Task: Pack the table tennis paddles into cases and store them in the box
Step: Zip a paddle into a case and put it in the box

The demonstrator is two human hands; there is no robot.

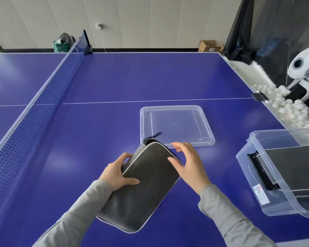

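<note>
Case (141, 186), dark grey with light piping, sits low-centre in view, tilted, long axis running 7 to 1 o'clock, held above the blue worktop (114, 82). Zipper pull (152, 137) sticks out at its 12 o'clock end. Cannot tell whether a paddle is inside.

Left hand (117, 172) grips the case on its 9 o'clock edge: thumb lies across the top face, fingers wrap under the side. Right hand (190, 164) is at the case's 2 o'clock edge, fingers loosely spread and only slightly bent; the thumb tip touches the piping, the rest hover just off the case, clamping nothing. Both sleeves are grey.

Clear lid (177, 125) lies flat on the worktop at 12 o'clock of the case, just beyond the zipper end, the right fingertips overlapping its near rim in view.

Clear box (253, 166) stands at 3 o'clock, at the right edge of view, well apart from the hands. A second dark case (296, 168) already lies inside it, a black handle strap (262, 172) facing the 9 o'clock wall. White label on the box's near wall, text too small to read.

Net (43, 104) runs along the left side from 8 to 11 o'clock. White balls (289, 107) are heaped in a tray off the worktop's right edge at 2 o'clock, beside a white-and-black ball machine (305, 72). Cardboard box (210, 46) and green bag (62, 46) sit on the floor by the far wall.
</note>
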